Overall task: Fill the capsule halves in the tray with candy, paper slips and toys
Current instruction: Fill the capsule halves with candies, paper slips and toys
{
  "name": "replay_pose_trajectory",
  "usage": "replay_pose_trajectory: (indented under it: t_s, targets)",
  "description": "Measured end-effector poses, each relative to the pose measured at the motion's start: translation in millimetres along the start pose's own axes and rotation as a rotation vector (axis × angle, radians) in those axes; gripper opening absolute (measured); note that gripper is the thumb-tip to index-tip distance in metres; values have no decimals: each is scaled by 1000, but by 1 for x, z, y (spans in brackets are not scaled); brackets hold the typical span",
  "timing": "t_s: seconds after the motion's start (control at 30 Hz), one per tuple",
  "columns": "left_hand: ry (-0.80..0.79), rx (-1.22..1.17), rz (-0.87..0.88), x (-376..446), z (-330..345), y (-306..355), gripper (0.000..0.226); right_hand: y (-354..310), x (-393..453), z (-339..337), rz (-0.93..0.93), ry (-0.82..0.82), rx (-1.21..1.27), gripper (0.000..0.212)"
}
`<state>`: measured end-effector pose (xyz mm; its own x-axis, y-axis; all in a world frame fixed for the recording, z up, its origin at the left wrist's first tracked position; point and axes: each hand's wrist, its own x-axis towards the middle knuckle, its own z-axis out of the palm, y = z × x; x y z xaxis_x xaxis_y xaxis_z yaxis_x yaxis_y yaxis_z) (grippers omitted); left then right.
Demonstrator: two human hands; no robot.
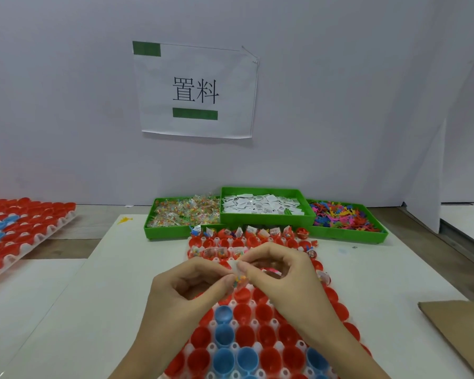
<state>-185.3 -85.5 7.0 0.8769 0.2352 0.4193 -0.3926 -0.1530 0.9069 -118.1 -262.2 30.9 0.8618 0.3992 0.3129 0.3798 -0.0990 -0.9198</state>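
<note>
Left hand (pixel 192 285) and right hand (pixel 282 272) both pinching one clear candy packet (pixel 238 277) between fingertips, held just above tray (pixel 257 324) of red and blue capsule halves (pixel 242 295) on surface (pixel 115 283).

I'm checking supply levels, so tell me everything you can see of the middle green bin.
The middle green bin is a shallow, square, plastic-looking tray with low walls. It holds a loose heap of small white paper slips, some printed, nearly to the rim. It sits level at the far end of the table by the wall, raised a little, overlapping the candy bin on one side and the toy bin on the other. No hand touches it.
</note>
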Motion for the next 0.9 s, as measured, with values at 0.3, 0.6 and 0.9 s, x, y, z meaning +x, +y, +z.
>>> replay_pose_trajectory:
  t_s: [0.3, 0.6, 0.9]
  targets:
    - [-22, -36, 3, 0, 2, 1, 15, -4, -2, 1, 4, -83, 27, 2]
    - [87, 58, 49, -4, 2, 1, 18, 3, 0, 3, 10, -58, 3, 10]
    - [56, -25, -82, 1, 2, 1, 26, 4, -1, 3, -103, -82, -122, 14]
